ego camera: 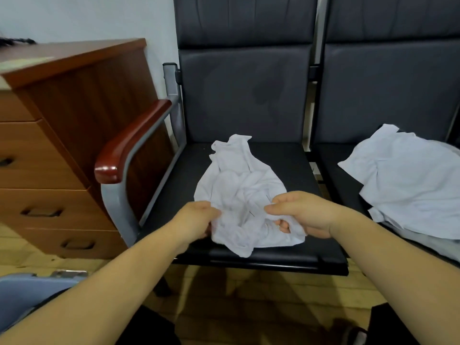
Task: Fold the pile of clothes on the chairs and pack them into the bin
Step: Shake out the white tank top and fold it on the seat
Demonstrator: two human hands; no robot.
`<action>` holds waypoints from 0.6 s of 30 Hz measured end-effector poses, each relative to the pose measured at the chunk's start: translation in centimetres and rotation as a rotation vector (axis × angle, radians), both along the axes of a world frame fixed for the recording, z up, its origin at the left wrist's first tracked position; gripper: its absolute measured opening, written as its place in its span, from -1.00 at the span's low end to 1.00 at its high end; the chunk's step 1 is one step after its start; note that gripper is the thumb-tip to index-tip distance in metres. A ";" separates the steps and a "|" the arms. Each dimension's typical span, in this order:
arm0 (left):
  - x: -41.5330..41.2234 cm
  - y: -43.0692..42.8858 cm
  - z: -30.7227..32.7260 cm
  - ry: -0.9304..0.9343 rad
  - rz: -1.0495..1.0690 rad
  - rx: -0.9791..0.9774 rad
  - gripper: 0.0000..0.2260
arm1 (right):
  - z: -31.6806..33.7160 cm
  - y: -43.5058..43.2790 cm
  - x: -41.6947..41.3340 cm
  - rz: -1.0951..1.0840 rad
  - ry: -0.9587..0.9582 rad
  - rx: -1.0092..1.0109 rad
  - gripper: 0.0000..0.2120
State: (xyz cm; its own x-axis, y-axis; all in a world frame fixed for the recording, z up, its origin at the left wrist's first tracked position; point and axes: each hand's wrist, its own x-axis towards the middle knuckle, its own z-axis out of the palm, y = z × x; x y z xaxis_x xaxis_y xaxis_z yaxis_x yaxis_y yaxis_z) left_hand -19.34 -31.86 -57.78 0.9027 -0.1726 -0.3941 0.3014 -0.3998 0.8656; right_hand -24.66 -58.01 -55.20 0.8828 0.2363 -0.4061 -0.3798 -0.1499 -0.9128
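Surface: black padded chair seat [286, 158], grey metal frame, white wall behind.
Garment: crumpled white cloth garment [239, 185] lying on that seat, its near edge bunched between both hands.
Left hand [196, 220]: fingers curled, pinching the garment's near-left edge.
Right hand [298, 215]: gripping the near-right edge, fingertips tucked under the fabric.
Right of grip: loose pile of white clothes [408, 178] on the neighbouring black seat [343, 192], well apart.
Left of grip: glossy red-brown wooden armrest [129, 143], with a brown wooden drawer cabinet [49, 145] beyond it.
Below-left of grip: pale blue-grey plastic rim [29, 287], possibly the bin.

An office or waiting room: linked dark padded chairs [246, 100] with a wood-capped metal armrest [129, 143], beside a wooden drawer cabinet [49, 150].
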 end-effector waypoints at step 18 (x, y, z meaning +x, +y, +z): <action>-3.3 3.8 1.3 0.355 -0.270 0.094 -0.72 | -1.8 0.7 -4.3 0.145 0.103 -0.508 -0.74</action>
